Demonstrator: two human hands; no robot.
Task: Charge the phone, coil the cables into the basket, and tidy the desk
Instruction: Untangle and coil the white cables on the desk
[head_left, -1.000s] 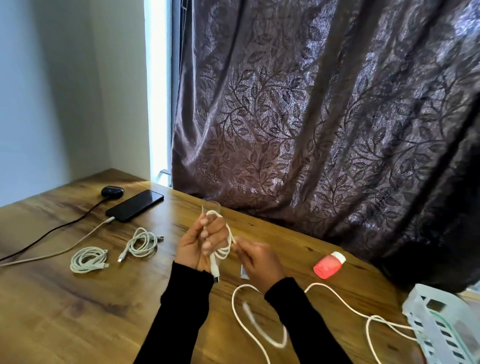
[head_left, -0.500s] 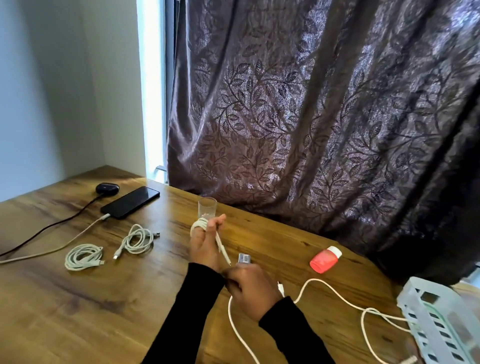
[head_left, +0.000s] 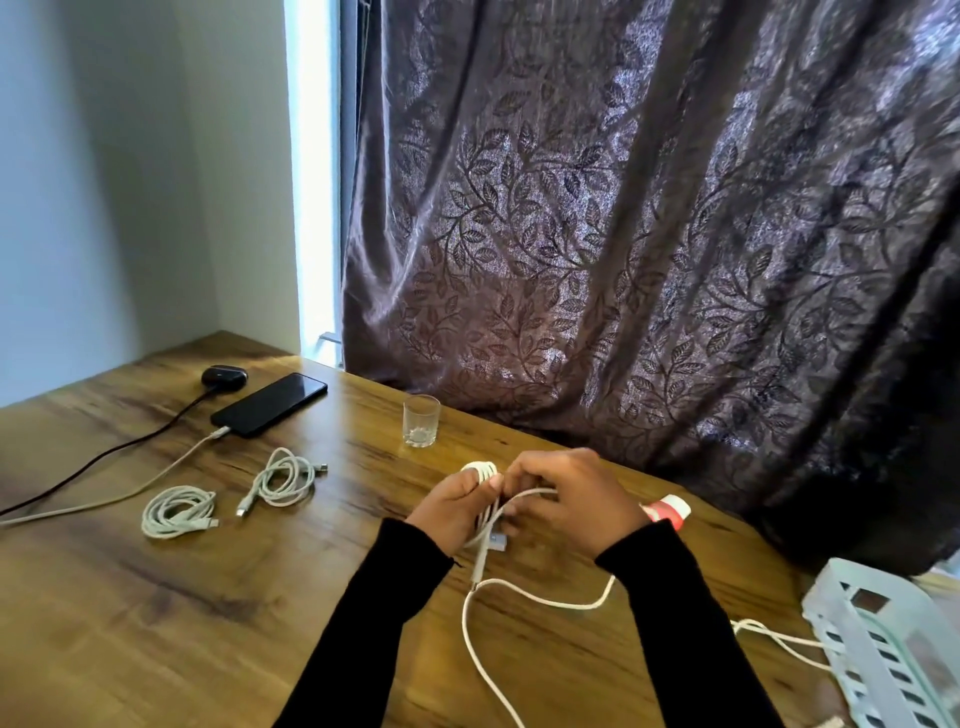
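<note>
My left hand (head_left: 456, 506) holds several loops of a white cable (head_left: 540, 600) wound around its fingers. My right hand (head_left: 574, 501) pinches the same cable's running strand just beside the loops. The loose rest of the cable trails over the wooden desk (head_left: 156, 623) toward the pale slotted basket (head_left: 878, 649) at the right edge. A black phone (head_left: 270, 404) lies at the back left with a white charging cable (head_left: 104, 501) plugged in. Two coiled white cables (head_left: 179, 512) (head_left: 283, 480) rest on the desk left of my hands.
A small clear glass (head_left: 421, 420) stands behind my hands. A black earbud case (head_left: 224, 375) with a dark cord sits by the phone. A red and white bottle (head_left: 667, 512) lies partly hidden behind my right wrist. A dark patterned curtain (head_left: 649, 234) hangs along the desk's far edge.
My right hand came up from near the desk to the loops at my left hand, laying another turn of cable. The view tilted down slightly, and the glass is now uncovered.
</note>
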